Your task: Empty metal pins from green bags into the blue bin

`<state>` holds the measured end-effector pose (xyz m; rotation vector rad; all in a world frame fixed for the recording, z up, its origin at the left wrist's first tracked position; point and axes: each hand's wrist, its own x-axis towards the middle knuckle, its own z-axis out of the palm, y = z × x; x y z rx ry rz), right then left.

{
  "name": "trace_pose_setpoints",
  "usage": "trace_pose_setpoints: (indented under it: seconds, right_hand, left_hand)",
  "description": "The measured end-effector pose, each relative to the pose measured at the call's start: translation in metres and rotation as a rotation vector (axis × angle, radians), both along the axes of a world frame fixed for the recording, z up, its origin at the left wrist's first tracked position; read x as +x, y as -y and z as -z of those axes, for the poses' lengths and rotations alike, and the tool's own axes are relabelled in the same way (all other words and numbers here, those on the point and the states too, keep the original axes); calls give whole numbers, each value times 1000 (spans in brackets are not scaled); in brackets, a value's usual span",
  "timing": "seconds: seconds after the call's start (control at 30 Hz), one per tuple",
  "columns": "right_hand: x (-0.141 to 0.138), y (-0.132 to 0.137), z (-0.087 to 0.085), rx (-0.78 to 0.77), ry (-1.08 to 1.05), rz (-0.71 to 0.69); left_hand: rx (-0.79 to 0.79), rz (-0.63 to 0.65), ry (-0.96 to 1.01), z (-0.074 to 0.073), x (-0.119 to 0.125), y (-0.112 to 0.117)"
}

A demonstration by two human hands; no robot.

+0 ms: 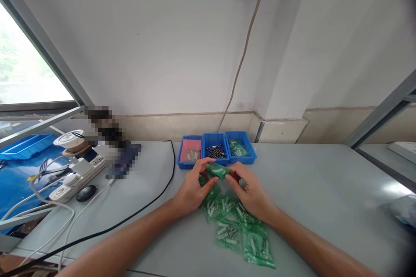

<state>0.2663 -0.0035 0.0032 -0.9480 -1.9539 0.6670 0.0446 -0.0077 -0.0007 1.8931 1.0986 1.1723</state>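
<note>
Above the bag pile [238, 229], both hands pinch a green bag [218, 170].

From my remote seat, I saw a pale grey flat worktable [325, 190] that ran up to the white wall. At its far edge, three small blue plastic bins sat side by side, touching: the left bin [190, 151] held a pink sheet and small bags, the middle bin [215, 149] held dark metal pins, and the right bin [239, 147] held green bags. Just in front of them, a spread of small green transparent plastic bags [238, 231] of metal parts lay overlapping on the surface. A black cable [156, 197] curved across the left part. Further left lay a white power strip [78, 177] and, just beside it, a black oval puck [86, 192].
</note>
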Motion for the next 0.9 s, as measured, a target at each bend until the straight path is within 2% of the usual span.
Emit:
trace_pose_setpoints:
  seconds: [0.27,0.77,0.9]
  right_hand:
    - [-4,1,-1,1,3,8]
    - [-6,1,-2,-219,-123,-39]
    - [-5,0,0,-226,-130,-22]
  left_hand:
    - [9,26,-11,-3,2,3]
    - [65,32,-73,1,-1,2]
    - [90,9,-87,1,-2,2]
